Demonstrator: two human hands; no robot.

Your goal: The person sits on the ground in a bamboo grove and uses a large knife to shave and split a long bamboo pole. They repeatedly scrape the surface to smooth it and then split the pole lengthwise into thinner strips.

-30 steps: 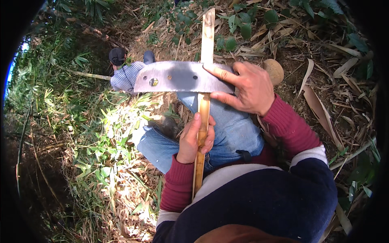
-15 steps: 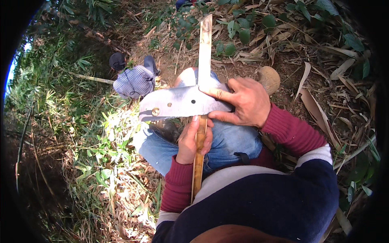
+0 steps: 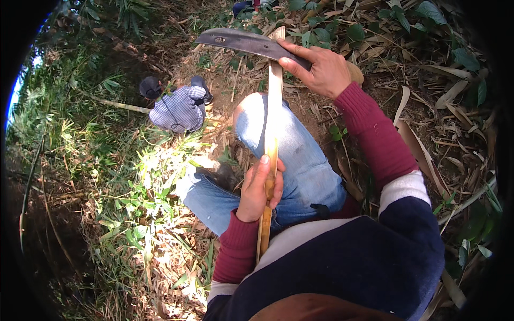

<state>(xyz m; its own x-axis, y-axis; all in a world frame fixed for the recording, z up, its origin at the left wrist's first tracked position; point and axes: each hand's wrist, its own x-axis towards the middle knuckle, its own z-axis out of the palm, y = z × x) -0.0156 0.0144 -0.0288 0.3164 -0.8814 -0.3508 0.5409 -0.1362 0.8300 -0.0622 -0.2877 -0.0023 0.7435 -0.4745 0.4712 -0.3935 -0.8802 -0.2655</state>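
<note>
My left hand [image 3: 257, 190] is wrapped round the lower part of a split bamboo strip [image 3: 273, 115]. The strip stands lengthwise over my lap, pale on its upper half and yellow-brown near my belly. My right hand [image 3: 325, 74] grips a machete by the base of its broad, dark blade [image 3: 241, 43], thumb and forefinger laid along the metal. The blade lies across the strip close to its far end, its tip pointing left. Behind the hand shows a bit of the wooden handle [image 3: 355, 74]; the rest is hidden.
My jeans-clad knee [image 3: 251, 120] is under the strip. To the left, a person in a checked shirt [image 3: 178, 109] and dark cap crouches beside a bamboo pole [image 3: 126, 106]. Dry leaves [image 3: 417, 142] cover the ground at right; green plants [image 3: 139, 214] grow at left.
My right hand and the machete have slid away from me along the strip, from mid-length to near its far end, and the blade has tilted. My left hand has stayed almost in place.
</note>
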